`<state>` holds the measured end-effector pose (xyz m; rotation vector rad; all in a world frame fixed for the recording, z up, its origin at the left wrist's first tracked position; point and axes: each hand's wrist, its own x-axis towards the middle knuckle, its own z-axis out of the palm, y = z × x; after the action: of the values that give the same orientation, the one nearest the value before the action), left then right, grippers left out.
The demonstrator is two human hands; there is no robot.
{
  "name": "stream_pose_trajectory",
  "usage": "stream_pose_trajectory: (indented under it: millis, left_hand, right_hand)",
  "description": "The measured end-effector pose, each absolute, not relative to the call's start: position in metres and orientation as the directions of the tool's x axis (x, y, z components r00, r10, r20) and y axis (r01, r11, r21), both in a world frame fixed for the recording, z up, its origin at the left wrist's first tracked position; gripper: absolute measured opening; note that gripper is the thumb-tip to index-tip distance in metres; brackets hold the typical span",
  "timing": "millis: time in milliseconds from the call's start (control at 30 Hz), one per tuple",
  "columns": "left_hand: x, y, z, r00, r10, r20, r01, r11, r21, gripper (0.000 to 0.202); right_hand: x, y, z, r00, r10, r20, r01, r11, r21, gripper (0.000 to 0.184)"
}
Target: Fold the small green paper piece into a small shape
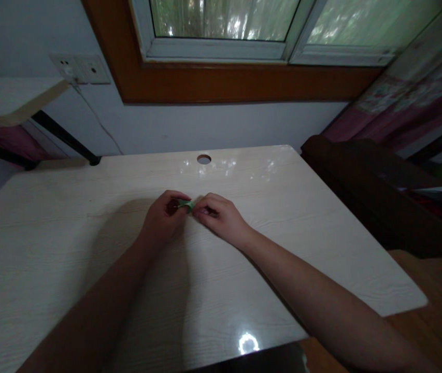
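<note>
Both my hands meet at the middle of a pale wooden desk (88, 248). My left hand (164, 215) and my right hand (218, 217) have their fingers curled and pinched on a small green piece (186, 204), which looks like folded paper. Most of it is hidden between the fingertips. Both wrists rest low over the desk top.
A round cable hole (204, 159) sits at the desk's far edge. Beyond it are a white wall, a wall socket (81, 69) and a window with a brown frame (221, 83). A dark chair or bed end (376, 186) stands at the right, a shelf (6, 98) at the left.
</note>
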<state>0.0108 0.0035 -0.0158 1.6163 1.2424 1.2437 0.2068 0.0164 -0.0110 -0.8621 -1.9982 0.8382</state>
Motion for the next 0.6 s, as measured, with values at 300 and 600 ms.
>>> stream_pose_trajectory:
  millis: [300, 600]
  left_hand:
    - [0.01, 0.003, -0.019, 0.049, 0.98, 0.195, 0.136, -0.2, 0.97, 0.018]
    - [0.011, 0.002, -0.017, 0.116, 0.978, 0.171, 0.073, -0.18, 0.981, 0.019]
  right_hand:
    - [0.206, 0.016, -0.017, -0.384, 0.872, 0.304, 0.222, 0.407, -0.886, 0.013]
    - [0.206, 0.019, -0.024, -0.338, 0.915, 0.22, 0.088, 0.263, -0.961, 0.018]
